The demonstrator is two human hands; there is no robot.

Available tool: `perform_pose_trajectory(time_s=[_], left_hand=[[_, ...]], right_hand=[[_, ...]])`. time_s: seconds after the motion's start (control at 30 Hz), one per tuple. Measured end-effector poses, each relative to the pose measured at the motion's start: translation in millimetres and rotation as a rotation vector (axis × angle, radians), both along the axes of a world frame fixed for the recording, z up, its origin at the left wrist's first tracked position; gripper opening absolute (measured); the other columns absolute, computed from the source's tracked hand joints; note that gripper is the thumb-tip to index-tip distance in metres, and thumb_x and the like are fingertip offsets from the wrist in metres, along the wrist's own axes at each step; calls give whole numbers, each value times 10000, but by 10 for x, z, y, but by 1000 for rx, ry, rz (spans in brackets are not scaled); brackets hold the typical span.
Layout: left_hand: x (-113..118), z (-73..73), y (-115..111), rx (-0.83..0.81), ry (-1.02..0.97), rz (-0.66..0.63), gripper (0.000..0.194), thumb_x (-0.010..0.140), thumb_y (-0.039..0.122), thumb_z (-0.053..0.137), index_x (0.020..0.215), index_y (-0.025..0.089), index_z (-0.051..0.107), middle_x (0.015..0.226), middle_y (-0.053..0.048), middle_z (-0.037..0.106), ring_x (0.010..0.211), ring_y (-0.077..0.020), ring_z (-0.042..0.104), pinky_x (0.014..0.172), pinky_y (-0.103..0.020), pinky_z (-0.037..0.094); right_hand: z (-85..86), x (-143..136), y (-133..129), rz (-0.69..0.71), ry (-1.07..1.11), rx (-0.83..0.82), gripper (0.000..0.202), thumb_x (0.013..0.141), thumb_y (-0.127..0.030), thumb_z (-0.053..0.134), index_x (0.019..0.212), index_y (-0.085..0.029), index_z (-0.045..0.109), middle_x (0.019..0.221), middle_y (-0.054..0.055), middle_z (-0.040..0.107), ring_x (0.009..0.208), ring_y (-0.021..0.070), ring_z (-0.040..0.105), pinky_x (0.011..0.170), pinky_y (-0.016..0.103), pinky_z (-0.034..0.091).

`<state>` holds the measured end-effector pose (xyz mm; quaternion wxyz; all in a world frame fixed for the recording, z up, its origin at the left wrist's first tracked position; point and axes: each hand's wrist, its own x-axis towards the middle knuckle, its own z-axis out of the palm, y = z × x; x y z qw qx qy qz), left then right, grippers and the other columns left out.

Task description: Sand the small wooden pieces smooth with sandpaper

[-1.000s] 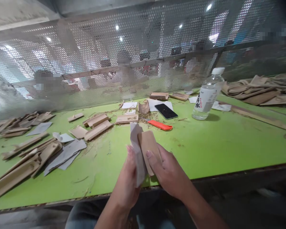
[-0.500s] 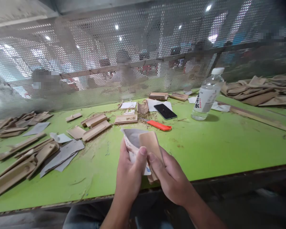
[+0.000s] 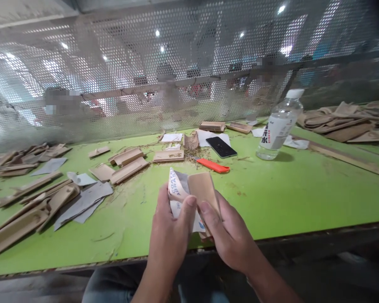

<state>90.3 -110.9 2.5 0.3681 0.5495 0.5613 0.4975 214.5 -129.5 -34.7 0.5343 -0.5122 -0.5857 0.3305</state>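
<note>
My left hand (image 3: pixel 173 223) is closed on a folded sheet of sandpaper (image 3: pixel 177 191), its printed white backing facing out and a grey side showing within. My right hand (image 3: pixel 229 231) grips a flat light-brown wooden piece (image 3: pixel 202 187) with rounded corners, the thumb laid on its face. The sandpaper lies against the left side of the wood, and both thumbs nearly meet in front. Both hands are just above the front edge of the green table (image 3: pixel 271 202). Beyond them lies an orange-handled utility knife (image 3: pixel 213 165).
A phone (image 3: pixel 221 147) rests partly on white paper, left of a water bottle (image 3: pixel 279 126). Carved wooden pieces (image 3: pixel 129 169) and shavings lie behind the hands. Grey sheets (image 3: pixel 82 206) and wood are at left, a wood pile (image 3: pixel 350 122) at right. A perforated screen (image 3: pixel 113 84) stands behind.
The sandpaper in my left hand has folded over, so more of its printed backing shows. Both hands appear slightly further right, and the view has shifted a little.
</note>
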Motion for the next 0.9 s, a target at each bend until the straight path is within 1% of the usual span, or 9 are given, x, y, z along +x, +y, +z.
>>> perform_pose_trajectory(time_s=[0.27, 0.37, 0.43, 0.5, 0.57, 0.67, 0.73, 0.8, 0.9], left_hand=[[-66, -25, 99, 38, 13, -26, 291, 947, 450, 679, 1147, 241, 648, 889, -15, 724, 783, -235, 651, 682, -284, 421], [-30, 5, 120, 36, 79, -4, 265, 964, 459, 657, 1133, 257, 626, 872, -13, 729, 782, -242, 669, 687, -294, 433], [22, 34, 124, 29, 117, 11, 292, 983, 474, 622, 1179, 258, 599, 891, -28, 743, 799, -262, 687, 695, -311, 444], [80, 47, 121, 18, 154, 0, 347, 1034, 490, 518, 1278, 248, 566, 1014, -75, 761, 882, -294, 710, 746, -348, 469], [130, 31, 110, 32, 167, -18, 426, 1078, 469, 406, 1417, 233, 506, 1288, -139, 708, 1101, -329, 690, 883, -400, 485], [177, -51, 79, 114, 121, -28, 541, 1089, 403, 397, 1596, 219, 347, 1644, -144, 424, 1459, -314, 462, 1134, -413, 383], [191, -121, 48, 158, 66, -31, 593, 1080, 386, 441, 1631, 216, 305, 1696, -127, 341, 1530, -289, 365, 1195, -388, 323], [194, -176, 14, 152, 5, -33, 596, 1056, 402, 506, 1609, 230, 368, 1626, -139, 454, 1480, -305, 441, 1172, -393, 356], [169, -202, -21, 77, -30, -29, 612, 991, 428, 627, 1554, 253, 463, 1402, -143, 657, 1311, -335, 598, 1084, -406, 431]], right_hand=[[41, 5, 11, 58, -61, -5, 316, 1072, -472, 409, 1093, -238, 620, 785, 54, 722, 711, 246, 705, 952, 413, 564], [12, -12, 3, 30, -76, -9, 338, 1070, -463, 419, 1192, -212, 609, 936, 109, 759, 863, 280, 739, 997, 438, 551], [-13, -34, -7, -1, -50, 10, 393, 1073, -443, 427, 1348, -197, 563, 1178, 157, 752, 1102, 299, 723, 1074, 446, 515], [-39, -51, -14, -25, -35, 60, 490, 1079, -406, 433, 1521, -196, 442, 1455, 174, 633, 1361, 293, 595, 1168, 454, 444], [-65, -52, -10, -39, -52, 101, 571, 1086, -370, 426, 1623, -207, 316, 1618, 157, 478, 1502, 278, 443, 1226, 474, 378], [-103, -26, 11, -31, -94, 121, 602, 1094, -347, 414, 1662, -226, 256, 1673, 137, 398, 1532, 281, 396, 1240, 498, 363], [-126, -7, 24, -43, -106, 123, 596, 1096, -348, 416, 1661, -231, 267, 1660, 139, 421, 1518, 283, 422, 1226, 498, 388], [-144, 6, 31, -58, -99, 114, 589, 1096, -357, 426, 1655, -242, 282, 1628, 140, 471, 1490, 280, 466, 1203, 492, 423], [-153, 10, 30, -43, -77, 88, 583, 1099, -375, 425, 1654, -264, 284, 1588, 129, 527, 1457, 279, 513, 1181, 483, 453]])
